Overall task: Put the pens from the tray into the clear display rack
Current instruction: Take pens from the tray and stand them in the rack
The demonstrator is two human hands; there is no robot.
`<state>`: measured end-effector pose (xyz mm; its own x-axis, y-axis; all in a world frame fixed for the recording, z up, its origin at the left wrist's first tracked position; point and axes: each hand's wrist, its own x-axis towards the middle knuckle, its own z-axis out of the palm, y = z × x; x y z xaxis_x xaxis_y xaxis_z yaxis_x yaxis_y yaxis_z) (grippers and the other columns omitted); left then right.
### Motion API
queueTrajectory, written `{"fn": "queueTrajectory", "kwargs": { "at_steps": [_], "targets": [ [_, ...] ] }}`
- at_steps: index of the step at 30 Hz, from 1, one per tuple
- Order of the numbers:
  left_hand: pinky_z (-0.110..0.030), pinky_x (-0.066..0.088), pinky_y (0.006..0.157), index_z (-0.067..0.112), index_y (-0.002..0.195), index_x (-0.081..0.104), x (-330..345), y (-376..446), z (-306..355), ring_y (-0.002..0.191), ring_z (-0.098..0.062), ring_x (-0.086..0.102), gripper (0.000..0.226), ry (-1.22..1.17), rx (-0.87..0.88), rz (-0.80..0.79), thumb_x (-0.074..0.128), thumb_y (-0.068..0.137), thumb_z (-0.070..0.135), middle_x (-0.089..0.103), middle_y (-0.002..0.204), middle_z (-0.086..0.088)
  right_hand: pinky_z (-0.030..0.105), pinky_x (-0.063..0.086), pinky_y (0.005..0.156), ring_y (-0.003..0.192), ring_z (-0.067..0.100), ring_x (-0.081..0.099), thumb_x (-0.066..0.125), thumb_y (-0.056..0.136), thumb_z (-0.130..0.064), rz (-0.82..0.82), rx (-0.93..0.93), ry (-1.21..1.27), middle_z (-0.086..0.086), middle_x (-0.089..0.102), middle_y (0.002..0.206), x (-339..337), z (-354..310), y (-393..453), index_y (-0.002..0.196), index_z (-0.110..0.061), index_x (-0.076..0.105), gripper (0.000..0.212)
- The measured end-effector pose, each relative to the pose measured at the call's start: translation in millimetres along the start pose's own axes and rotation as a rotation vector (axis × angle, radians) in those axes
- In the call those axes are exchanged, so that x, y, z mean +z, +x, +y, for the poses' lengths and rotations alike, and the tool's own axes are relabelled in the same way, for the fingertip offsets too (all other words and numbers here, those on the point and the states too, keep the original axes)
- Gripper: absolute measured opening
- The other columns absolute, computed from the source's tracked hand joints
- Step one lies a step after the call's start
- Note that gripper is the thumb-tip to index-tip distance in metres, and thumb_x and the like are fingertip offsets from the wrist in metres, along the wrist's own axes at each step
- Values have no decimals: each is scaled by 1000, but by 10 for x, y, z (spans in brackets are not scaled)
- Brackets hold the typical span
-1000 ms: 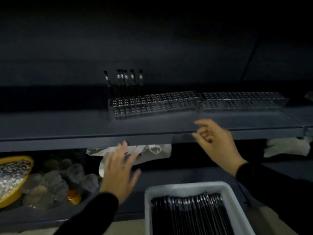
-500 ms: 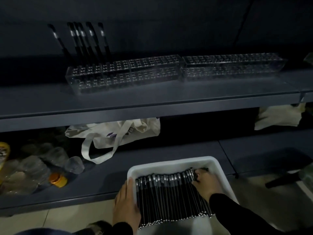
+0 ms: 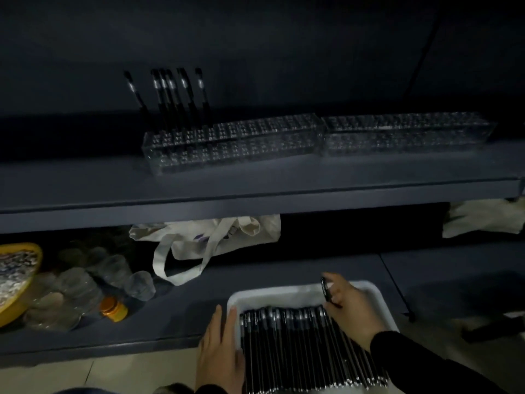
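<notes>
The pens (image 3: 298, 345) are slim black sticks with pale bands and small silvery ends, packed side by side in a tight row that fills the tray (image 3: 255, 297), a white, smooth-walled plastic box with rounded corners standing at the front edge of the lower shelf (image 3: 284, 268). The right hand (image 3: 352, 311) lies over the right end of the row, fingers curled, pinching one black pen (image 3: 326, 290) that is lifted clear of the others and points up and away. The left hand (image 3: 220, 354) rests flat against the tray's left wall, fingers straight and close together, holding nothing.

On the upper shelf (image 3: 255, 191), a matte dark grey board, stands the rack (image 3: 233, 143): a long, clear, glossy box with a grid of small holes across its top. Six black pens (image 3: 173, 98) stand in its left end, leaning slightly, each with a light band near the top. A second clear rack (image 3: 406, 133) touches it end to end on the right.

On the lower shelf, a limp cream cloth bag (image 3: 216, 237) with long straps, crumpled clear plastic bottles (image 3: 85, 282), one with an orange cap (image 3: 112, 308), and a yellow bowl (image 3: 25, 291).
</notes>
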<state>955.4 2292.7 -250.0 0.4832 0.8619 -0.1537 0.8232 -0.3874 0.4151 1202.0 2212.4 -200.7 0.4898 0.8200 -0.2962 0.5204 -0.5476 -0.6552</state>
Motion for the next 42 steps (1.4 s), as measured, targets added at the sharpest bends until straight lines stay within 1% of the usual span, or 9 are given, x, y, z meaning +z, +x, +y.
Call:
{"fn": "queueTrajectory", "kwargs": {
  "at_steps": [3, 6, 9, 13, 18, 21, 28, 35, 42],
  "targets": [
    [-31, 50, 86, 28, 139, 34, -364, 19, -21, 116, -20, 53, 76, -150, 231, 307, 65, 70, 34, 33, 147, -2, 9, 44, 74, 70, 4, 52, 66, 87, -7, 64, -236, 73, -9, 52, 87, -383, -547, -51, 136, -36, 42, 62],
    [-32, 35, 97, 20, 134, 40, -1028, 259, 88, 120, -26, 44, 45, -156, 432, 649, 38, 93, 39, 38, 142, -13, 12, 41, 67, 70, 9, 50, 69, 85, -13, 198, -509, 104, -6, 49, 81, -880, -1279, -149, 116, -57, 40, 61],
    [-35, 30, 104, 8, 132, 41, -1745, 618, 144, 126, -31, 39, 45, -182, 381, 821, 43, 95, 34, 37, 141, -19, 13, 44, 62, 66, 7, 51, 69, 84, -18, 349, -692, 206, -7, 51, 76, -1315, -2031, -197, 110, -56, 42, 53],
    [-42, 34, 111, 11, 146, 30, -2437, 1136, 253, 134, -26, 35, 61, -371, 149, 678, 57, 94, 27, 28, 152, -8, 27, 55, 71, 72, 12, 59, 71, 84, -20, 510, -799, 324, -9, 54, 80, -1577, -2797, 43, 103, -47, 46, 42],
    [-31, 42, 102, 19, 149, 22, -2592, 1382, 258, 131, -21, 42, 64, -319, 143, 506, 51, 96, 39, 27, 153, 0, 19, 49, 67, 72, 2, 54, 69, 87, -24, 625, -735, 303, -15, 50, 79, -1555, -3328, 526, 120, -19, 49, 39],
    [-29, 44, 98, 24, 151, 17, -2551, 1385, 271, 126, -16, 46, 63, -281, 111, 516, 47, 98, 40, 24, 155, 5, 29, 50, 70, 70, 10, 53, 68, 88, -21, 653, -751, 240, -15, 46, 74, -1469, -3453, 800, 122, -14, 46, 41],
    [-28, 43, 99, 24, 150, 19, -2539, 1435, 222, 130, -15, 43, 62, -297, 128, 554, 46, 97, 41, 27, 154, 6, 26, 46, 69, 73, 10, 51, 64, 90, -21, 582, -689, 181, -14, 45, 76, -1254, -3500, 1066, 117, -15, 47, 33],
    [-27, 44, 96, 24, 150, 19, -2522, 1452, 201, 128, -16, 45, 62, -271, 143, 557, 46, 97, 42, 28, 153, 6, 36, 50, 74, 81, 18, 55, 55, 95, -21, 419, -719, 22, -6, 51, 86, -1096, -3333, 1070, 117, -14, 52, 23],
    [-30, 46, 96, 24, 150, 19, -2539, 1401, 231, 123, -17, 50, 61, -268, 128, 547, 47, 98, 39, 27, 154, 5, 28, 46, 82, 98, 19, 57, 52, 96, -9, 270, -636, -37, -3, 54, 98, -1247, -3259, 920, 137, -21, 43, 44]
  ]
}}
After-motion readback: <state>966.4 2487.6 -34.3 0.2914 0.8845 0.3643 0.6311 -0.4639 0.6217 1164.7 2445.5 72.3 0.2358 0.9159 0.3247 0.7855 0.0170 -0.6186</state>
